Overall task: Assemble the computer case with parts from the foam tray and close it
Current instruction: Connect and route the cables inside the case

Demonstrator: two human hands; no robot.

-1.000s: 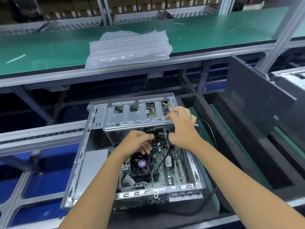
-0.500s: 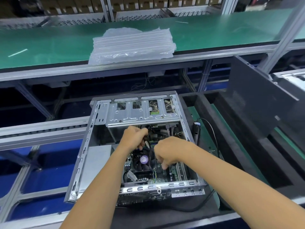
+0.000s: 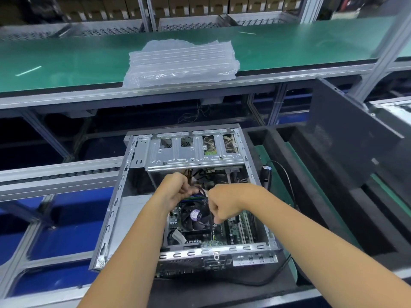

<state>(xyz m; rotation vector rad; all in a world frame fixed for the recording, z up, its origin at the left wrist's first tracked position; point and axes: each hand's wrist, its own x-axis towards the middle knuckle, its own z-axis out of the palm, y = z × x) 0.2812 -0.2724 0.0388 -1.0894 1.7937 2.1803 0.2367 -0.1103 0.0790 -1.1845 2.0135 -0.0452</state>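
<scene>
Both hands (image 3: 178, 192) (image 3: 224, 204) grip cables (image 3: 203, 193) inside the flat-lying computer case (image 3: 115, 210).

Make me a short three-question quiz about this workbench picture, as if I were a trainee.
1. True or false: the computer case is closed.
2. What lies on the green shelf? A) plastic packaging B) a keyboard C) a hammer
3. Where are the left hand and right hand?

Key: 1. False, its side is open. 2. A, the plastic packaging. 3. Inside the case, over the cooling fan, handling cables.
</scene>
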